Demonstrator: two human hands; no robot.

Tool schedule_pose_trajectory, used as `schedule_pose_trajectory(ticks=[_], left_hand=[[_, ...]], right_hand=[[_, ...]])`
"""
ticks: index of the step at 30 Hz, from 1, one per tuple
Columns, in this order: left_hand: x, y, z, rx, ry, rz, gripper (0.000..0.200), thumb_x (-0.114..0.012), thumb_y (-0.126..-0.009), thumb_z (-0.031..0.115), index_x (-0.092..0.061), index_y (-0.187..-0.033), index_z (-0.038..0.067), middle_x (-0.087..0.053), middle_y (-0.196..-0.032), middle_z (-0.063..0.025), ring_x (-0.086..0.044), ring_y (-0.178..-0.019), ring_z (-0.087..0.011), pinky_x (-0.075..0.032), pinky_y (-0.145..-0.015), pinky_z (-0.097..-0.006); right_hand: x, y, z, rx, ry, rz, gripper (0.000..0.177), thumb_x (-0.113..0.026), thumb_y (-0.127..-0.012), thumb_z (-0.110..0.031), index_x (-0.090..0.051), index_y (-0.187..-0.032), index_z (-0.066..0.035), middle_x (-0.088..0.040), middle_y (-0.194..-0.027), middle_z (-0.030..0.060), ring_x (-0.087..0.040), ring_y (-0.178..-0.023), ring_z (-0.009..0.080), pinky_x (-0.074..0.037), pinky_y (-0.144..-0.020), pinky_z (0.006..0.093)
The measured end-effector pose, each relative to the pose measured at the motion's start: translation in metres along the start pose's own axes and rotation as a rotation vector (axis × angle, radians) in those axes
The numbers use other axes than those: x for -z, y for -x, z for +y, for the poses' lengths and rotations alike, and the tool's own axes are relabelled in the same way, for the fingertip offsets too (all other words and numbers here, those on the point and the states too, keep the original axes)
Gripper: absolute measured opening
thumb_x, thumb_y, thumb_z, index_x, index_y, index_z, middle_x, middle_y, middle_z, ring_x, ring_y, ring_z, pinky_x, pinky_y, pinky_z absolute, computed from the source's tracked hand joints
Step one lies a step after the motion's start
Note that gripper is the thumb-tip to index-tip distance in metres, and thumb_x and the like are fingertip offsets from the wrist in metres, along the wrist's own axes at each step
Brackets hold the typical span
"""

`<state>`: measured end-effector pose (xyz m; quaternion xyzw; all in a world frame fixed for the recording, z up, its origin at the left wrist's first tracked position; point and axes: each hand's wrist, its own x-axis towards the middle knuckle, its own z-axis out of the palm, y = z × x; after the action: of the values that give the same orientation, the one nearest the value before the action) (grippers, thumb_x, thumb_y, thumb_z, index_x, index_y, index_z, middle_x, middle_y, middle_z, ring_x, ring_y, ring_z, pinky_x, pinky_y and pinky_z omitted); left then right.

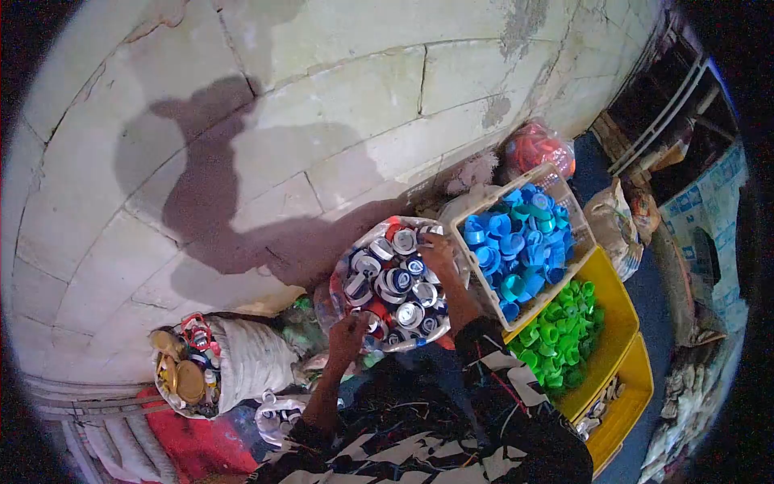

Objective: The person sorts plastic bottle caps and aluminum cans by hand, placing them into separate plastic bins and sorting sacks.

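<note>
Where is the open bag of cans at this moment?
In the head view, the bag of cans is near the centre, just left of the crate of blue pieces, with the left hand and the right hand at its mouth.

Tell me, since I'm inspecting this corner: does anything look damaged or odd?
The pale wall looks damaged: rough grey patches break its surface toward the upper right. Teal pieces also stand out among blue pieces.
</note>
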<state>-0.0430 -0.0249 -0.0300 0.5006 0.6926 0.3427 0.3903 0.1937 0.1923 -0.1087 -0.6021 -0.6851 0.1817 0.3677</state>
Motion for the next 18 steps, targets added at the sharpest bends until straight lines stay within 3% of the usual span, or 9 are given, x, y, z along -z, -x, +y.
schedule_pose_trajectory(ticks=[3,5,8,11,12,14,18], left_hand=[[-0.001,-0.006,0.02,-0.116,-0.091,0.004,0.031,-0.062,-0.089,0.033,-0.067,-0.088,0.002,-0.067,-0.08,-0.0135,-0.065,-0.073,-0.0251,-0.049,-0.067,-0.0371],[-0.006,-0.021,0.028,-0.212,-0.152,0.019,0.028,-0.063,-0.088,0.031,-0.066,-0.091,0.003,-0.067,-0.083,-0.0138,-0.065,-0.077,-0.0281,-0.049,-0.07,-0.0384],[-0.007,-0.062,0.044,-0.512,-0.414,0.003,0.022,-0.065,-0.084,0.024,-0.065,-0.094,0.005,-0.066,-0.088,-0.0156,-0.063,-0.083,-0.0327,-0.048,-0.075,-0.0428],[-0.019,-0.102,0.072,-0.703,-0.462,0.114,0.02,-0.063,-0.079,0.013,-0.064,-0.098,0.005,-0.065,-0.09,-0.0177,-0.062,-0.087,-0.0364,-0.048,-0.078,-0.047],[-0.025,-0.119,0.079,-0.791,-0.485,0.08,0.021,-0.062,-0.077,0.01,-0.064,-0.098,0.006,-0.065,-0.091,-0.0178,-0.062,-0.088,-0.0363,-0.048,-0.078,-0.0475],[-0.041,-0.154,0.082,-0.965,-0.527,0.009,0.025,-0.061,-0.074,0.004,-0.064,-0.098,0.007,-0.065,-0.091,-0.018,-0.062,-0.092,-0.0361,-0.048,-0.078,-0.0484],[-0.063,-0.199,0.081,-1.136,-0.671,-0.214,0.027,-0.057,-0.071,-0.001,-0.066,-0.094,0.009,-0.066,-0.094,-0.0164,-0.064,-0.092,-0.0342,-0.051,-0.079,-0.0456]], right_hand=[[0.005,0.005,0.004,0.004,0.047,0.045,0.026,-0.075,-0.074,-0.022,-0.071,-0.094,-0.005,-0.07,-0.092,0.014,-0.067,-0.09,0.0287,-0.051,-0.082,0.0381],[0.024,0.016,-0.007,-0.11,-0.12,0.071,0.022,-0.073,-0.077,-0.019,-0.071,-0.091,-0.003,-0.071,-0.089,0.0128,-0.068,-0.083,0.0251,-0.052,-0.077,0.0347],[0.056,0.042,-0.029,-0.241,-0.297,0.124,0.019,-0.071,-0.079,-0.014,-0.07,-0.091,0.0,-0.07,-0.084,0.0115,-0.066,-0.077,0.0185,-0.051,-0.073,0.0315],[0.078,0.07,-0.037,-0.363,-0.331,0.103,0.018,-0.07,-0.079,-0.012,-0.07,-0.091,0.001,-0.069,-0.081,0.0106,-0.064,-0.076,0.0164,-0.05,-0.072,0.0299],[0.083,0.081,-0.039,-0.326,-0.256,0.137,0.015,-0.068,-0.08,-0.01,-0.069,-0.091,0.0,-0.068,-0.08,0.0084,-0.063,-0.074,0.0149,-0.05,-0.071,0.0286],[0.076,0.105,-0.022,-0.327,-0.414,0.154,0.012,-0.066,-0.08,-0.006,-0.067,-0.09,0.0,-0.068,-0.08,0.0066,-0.063,-0.074,0.0139,-0.05,-0.07,0.0285],[0.078,0.147,-0.015,-0.349,-0.505,0.079,0.007,-0.064,-0.081,0.0,-0.062,-0.088,-0.002,-0.066,-0.079,0.0039,-0.062,-0.075,0.0132,-0.05,-0.071,0.0284]])
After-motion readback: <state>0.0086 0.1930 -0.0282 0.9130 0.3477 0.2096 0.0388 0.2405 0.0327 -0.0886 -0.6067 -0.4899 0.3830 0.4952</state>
